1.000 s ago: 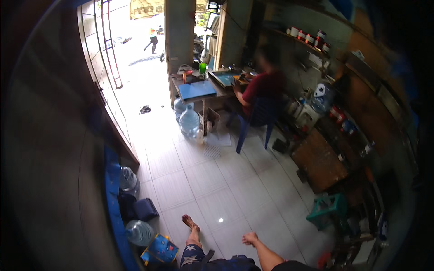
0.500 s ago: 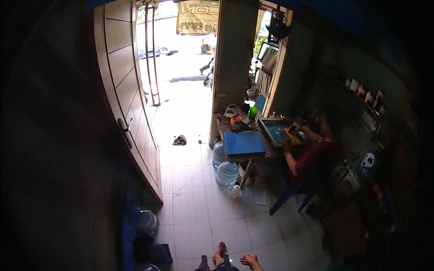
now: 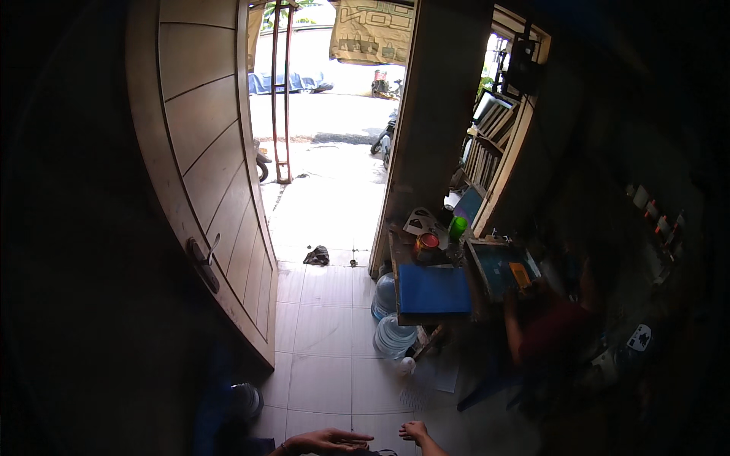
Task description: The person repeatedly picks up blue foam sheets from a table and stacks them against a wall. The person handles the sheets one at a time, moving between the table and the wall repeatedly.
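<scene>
Low in the head view, my left hand [image 3: 328,439] reaches in from the lower edge with its fingers stretched out toward the right. It holds nothing that I can see. Beside it, a short gap away, my right hand [image 3: 413,432] shows with fingers loosely bent and nothing visible in them. Both hands are over the pale tiled floor [image 3: 319,380], apart from any object. Something dark lies just under the left hand at the picture's edge, too cut off to name.
An open wooden door [image 3: 205,137] stands left of the bright doorway. To the right, a worktable carries a blue board [image 3: 434,290], a red-lidded jar [image 3: 427,242] and a green cup [image 3: 457,227]. A person [image 3: 559,334] sits at a framed screen. Large water bottles [image 3: 395,337] stand below.
My view has shifted toward the doorway, which looks nearer. My left hand has come into view at the bottom. My bare foot has left the picture. The right hand stays low in the picture.
</scene>
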Demonstrator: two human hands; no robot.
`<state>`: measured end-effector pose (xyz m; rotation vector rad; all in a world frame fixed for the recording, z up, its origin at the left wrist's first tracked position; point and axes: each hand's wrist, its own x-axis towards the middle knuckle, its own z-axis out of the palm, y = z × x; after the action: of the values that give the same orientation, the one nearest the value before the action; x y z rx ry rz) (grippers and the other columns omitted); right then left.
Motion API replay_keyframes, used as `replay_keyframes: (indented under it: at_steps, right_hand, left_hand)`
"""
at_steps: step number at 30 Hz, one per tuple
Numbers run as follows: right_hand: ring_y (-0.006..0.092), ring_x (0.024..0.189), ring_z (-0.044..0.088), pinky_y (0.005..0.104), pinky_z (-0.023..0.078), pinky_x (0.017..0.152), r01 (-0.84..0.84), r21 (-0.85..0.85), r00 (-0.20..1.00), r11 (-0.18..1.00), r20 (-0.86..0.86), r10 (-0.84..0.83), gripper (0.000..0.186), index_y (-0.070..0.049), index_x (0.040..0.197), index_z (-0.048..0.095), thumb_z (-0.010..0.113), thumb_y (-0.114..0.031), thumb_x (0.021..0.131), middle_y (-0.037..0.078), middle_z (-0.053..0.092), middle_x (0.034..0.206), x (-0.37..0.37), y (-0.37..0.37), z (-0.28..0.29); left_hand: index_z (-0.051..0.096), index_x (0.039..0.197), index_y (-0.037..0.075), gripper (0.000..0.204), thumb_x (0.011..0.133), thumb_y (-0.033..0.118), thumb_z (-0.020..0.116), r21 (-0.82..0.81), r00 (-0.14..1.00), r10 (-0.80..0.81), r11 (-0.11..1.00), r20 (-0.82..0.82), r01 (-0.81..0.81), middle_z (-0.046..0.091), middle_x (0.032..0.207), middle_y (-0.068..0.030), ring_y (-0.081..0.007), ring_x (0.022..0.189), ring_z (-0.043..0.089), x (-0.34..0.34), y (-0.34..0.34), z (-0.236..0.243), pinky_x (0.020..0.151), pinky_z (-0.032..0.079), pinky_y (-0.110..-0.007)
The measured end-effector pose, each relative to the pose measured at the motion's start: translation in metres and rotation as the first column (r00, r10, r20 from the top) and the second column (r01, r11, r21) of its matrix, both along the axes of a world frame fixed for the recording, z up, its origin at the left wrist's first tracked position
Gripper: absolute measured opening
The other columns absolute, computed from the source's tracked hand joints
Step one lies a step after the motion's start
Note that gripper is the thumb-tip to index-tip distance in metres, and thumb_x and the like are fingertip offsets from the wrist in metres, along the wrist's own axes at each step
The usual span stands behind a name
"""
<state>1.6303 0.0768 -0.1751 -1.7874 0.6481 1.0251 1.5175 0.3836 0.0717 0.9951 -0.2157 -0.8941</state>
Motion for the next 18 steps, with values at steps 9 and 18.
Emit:
replay_keyframes:
  at_steps: [9,18]
  right_hand:
    - [0.0249,0.073,0.064,0.0347,0.054,0.063,0.230,-0.090,0.972,0.969,-0.018,-0.233,0.019,0.000,0.097,0.057,0.054,-0.014,0.084,0.013,0.063,0.088,0.060,0.054,-0.013]
    - [0.0242,0.074,0.065,0.0346,0.055,0.064,0.190,-0.054,0.968,0.980,-0.158,-0.196,0.020,0.002,0.100,0.056,0.050,-0.011,0.087,0.014,0.063,0.090,0.052,0.155,-0.044]
  left_hand:
    - [0.059,0.103,0.004,0.034,0.082,0.031,0.060,-0.154,0.973,-0.004,0.987,0.231,0.040,0.047,0.124,-0.0128,-0.0249,0.118,0.041,0.089,0.078,-0.069,0.102,0.028,-0.037]
    - [0.061,0.091,0.002,0.022,0.084,0.023,0.061,0.150,0.950,0.310,0.941,-0.027,-0.303,0.056,0.112,-0.0083,-0.0189,0.106,0.051,0.199,0.248,-0.097,0.092,0.040,-0.033]
